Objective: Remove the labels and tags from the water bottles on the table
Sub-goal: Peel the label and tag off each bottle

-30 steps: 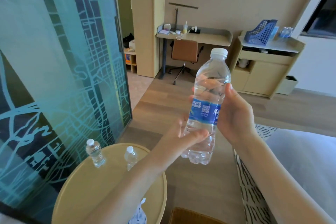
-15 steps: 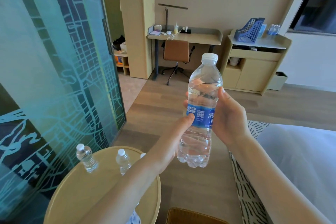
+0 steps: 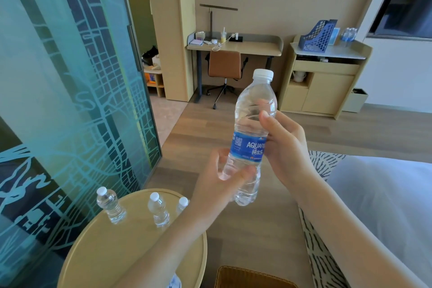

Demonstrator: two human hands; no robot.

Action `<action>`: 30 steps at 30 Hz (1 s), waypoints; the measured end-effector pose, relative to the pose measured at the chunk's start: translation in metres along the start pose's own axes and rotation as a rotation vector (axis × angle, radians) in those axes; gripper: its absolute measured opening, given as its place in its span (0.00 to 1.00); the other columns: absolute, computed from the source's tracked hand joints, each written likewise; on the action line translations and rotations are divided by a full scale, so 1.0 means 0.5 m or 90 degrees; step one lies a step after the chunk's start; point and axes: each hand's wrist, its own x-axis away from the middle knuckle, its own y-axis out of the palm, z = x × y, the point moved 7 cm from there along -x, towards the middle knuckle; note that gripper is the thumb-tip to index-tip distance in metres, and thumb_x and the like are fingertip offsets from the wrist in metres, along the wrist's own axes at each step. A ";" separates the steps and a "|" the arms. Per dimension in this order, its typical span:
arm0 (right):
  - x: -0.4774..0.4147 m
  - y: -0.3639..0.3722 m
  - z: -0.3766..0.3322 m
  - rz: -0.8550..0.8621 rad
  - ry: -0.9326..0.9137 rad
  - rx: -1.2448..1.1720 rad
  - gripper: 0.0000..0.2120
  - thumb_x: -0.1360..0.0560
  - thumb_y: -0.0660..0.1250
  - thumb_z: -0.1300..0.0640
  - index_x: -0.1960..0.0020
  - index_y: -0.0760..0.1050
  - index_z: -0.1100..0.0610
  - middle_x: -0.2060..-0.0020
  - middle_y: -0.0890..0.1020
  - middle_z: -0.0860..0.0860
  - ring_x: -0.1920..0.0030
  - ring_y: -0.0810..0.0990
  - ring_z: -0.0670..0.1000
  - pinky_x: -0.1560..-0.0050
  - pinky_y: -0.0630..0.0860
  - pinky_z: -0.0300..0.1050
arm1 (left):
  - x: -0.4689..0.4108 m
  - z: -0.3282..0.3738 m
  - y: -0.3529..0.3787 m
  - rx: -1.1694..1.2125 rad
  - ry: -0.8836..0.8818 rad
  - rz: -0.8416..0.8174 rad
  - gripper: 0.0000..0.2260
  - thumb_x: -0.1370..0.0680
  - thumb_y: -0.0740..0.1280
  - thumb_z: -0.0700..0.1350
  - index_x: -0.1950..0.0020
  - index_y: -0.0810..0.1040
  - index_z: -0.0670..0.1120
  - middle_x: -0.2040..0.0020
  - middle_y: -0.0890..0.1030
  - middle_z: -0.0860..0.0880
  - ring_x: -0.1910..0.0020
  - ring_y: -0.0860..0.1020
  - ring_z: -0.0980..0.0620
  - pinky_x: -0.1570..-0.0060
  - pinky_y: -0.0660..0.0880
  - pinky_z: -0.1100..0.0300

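My left hand (image 3: 219, 177) and right hand (image 3: 287, 147) are gripping the labelled bottle (image 3: 253, 110); three small bottles (image 3: 159, 211) are standing on the worktop (image 3: 112, 252), 7 o'clock; bed (image 3: 385, 194), 4.

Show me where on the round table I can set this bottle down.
Free: the near-left of the round table, between the row of bottles and the near rim, left of the left forearm. Crowded: the far edge, where that row stands; the right side lies under the forearm.
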 end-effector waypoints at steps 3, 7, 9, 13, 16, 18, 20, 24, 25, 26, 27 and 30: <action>0.003 0.004 0.003 0.045 0.000 0.030 0.23 0.27 0.75 0.49 0.41 0.80 0.65 0.54 0.86 0.57 0.54 0.87 0.56 0.56 0.82 0.47 | -0.006 -0.007 0.020 -0.025 0.017 0.017 0.23 0.39 0.80 0.59 0.48 0.76 0.57 0.58 0.85 0.61 0.59 0.83 0.64 0.65 0.74 0.72; 0.002 0.010 0.002 0.044 0.019 0.065 0.26 0.32 0.77 0.47 0.40 0.79 0.61 0.52 0.87 0.55 0.53 0.88 0.55 0.57 0.83 0.46 | -0.007 -0.006 0.005 -0.029 0.031 0.057 0.15 0.33 0.81 0.48 0.51 0.80 0.54 0.61 0.85 0.59 0.62 0.83 0.63 0.67 0.73 0.73; -0.002 0.005 -0.003 0.025 0.022 0.075 0.27 0.30 0.77 0.48 0.37 0.76 0.60 0.50 0.87 0.55 0.50 0.87 0.56 0.54 0.83 0.48 | -0.014 0.000 -0.004 -0.019 0.025 0.027 0.12 0.34 0.79 0.52 0.53 0.83 0.54 0.61 0.85 0.55 0.63 0.83 0.60 0.66 0.74 0.70; -0.010 0.010 -0.017 -0.075 0.037 0.059 0.24 0.23 0.69 0.48 0.33 0.74 0.62 0.43 0.85 0.59 0.44 0.85 0.60 0.46 0.81 0.53 | -0.017 0.005 -0.001 0.118 0.012 -0.120 0.18 0.30 0.75 0.55 0.48 0.84 0.44 0.57 0.83 0.40 0.59 0.82 0.44 0.61 0.76 0.52; -0.017 0.030 -0.021 -0.159 0.072 0.027 0.26 0.22 0.64 0.47 0.31 0.73 0.63 0.39 0.83 0.59 0.40 0.83 0.59 0.44 0.80 0.53 | -0.012 0.008 0.008 0.211 -0.007 -0.219 0.24 0.29 0.75 0.57 0.42 0.82 0.41 0.51 0.84 0.38 0.50 0.83 0.38 0.49 0.80 0.47; -0.018 0.040 -0.018 -0.197 0.093 0.017 0.29 0.25 0.68 0.42 0.32 0.75 0.60 0.39 0.82 0.59 0.39 0.81 0.62 0.41 0.79 0.59 | -0.009 0.002 0.017 0.234 -0.044 -0.247 0.25 0.30 0.76 0.59 0.42 0.83 0.43 0.50 0.84 0.40 0.49 0.84 0.40 0.49 0.81 0.49; -0.021 0.037 -0.012 -0.191 0.092 0.021 0.28 0.27 0.71 0.41 0.36 0.78 0.59 0.39 0.81 0.64 0.37 0.79 0.68 0.40 0.77 0.65 | -0.006 -0.010 0.022 0.251 -0.075 -0.255 0.24 0.30 0.76 0.59 0.43 0.84 0.43 0.50 0.85 0.41 0.48 0.84 0.41 0.48 0.81 0.49; -0.020 0.025 0.006 -0.146 0.107 0.023 0.23 0.23 0.66 0.47 0.36 0.78 0.61 0.39 0.80 0.68 0.40 0.81 0.67 0.45 0.81 0.59 | -0.004 -0.022 0.024 0.291 -0.103 -0.273 0.23 0.29 0.76 0.58 0.40 0.83 0.45 0.45 0.84 0.43 0.44 0.83 0.41 0.44 0.80 0.46; -0.020 0.023 0.010 -0.141 0.111 0.019 0.23 0.23 0.65 0.47 0.36 0.77 0.61 0.40 0.81 0.66 0.42 0.83 0.64 0.46 0.82 0.57 | -0.005 -0.022 0.022 0.291 -0.102 -0.275 0.24 0.29 0.76 0.58 0.39 0.82 0.45 0.45 0.84 0.42 0.44 0.83 0.41 0.41 0.79 0.44; -0.020 0.022 0.013 -0.139 0.114 0.016 0.22 0.23 0.66 0.47 0.36 0.78 0.61 0.41 0.82 0.64 0.44 0.83 0.62 0.46 0.82 0.56 | -0.006 -0.022 0.020 0.284 -0.099 -0.276 0.25 0.29 0.75 0.58 0.38 0.82 0.44 0.44 0.83 0.41 0.44 0.82 0.41 0.40 0.76 0.42; -0.020 0.022 0.014 -0.136 0.114 0.014 0.22 0.24 0.66 0.47 0.36 0.78 0.61 0.43 0.83 0.62 0.45 0.84 0.60 0.46 0.82 0.56 | -0.007 -0.023 0.017 0.273 -0.097 -0.276 0.26 0.29 0.75 0.59 0.38 0.81 0.43 0.44 0.83 0.40 0.43 0.82 0.41 0.38 0.75 0.41; -0.022 0.020 0.011 -0.124 0.098 0.023 0.22 0.24 0.67 0.48 0.38 0.79 0.62 0.46 0.84 0.59 0.47 0.84 0.58 0.46 0.81 0.58 | -0.010 -0.023 0.009 0.217 -0.094 -0.261 0.32 0.30 0.76 0.61 0.36 0.79 0.39 0.42 0.80 0.36 0.43 0.80 0.39 0.37 0.73 0.39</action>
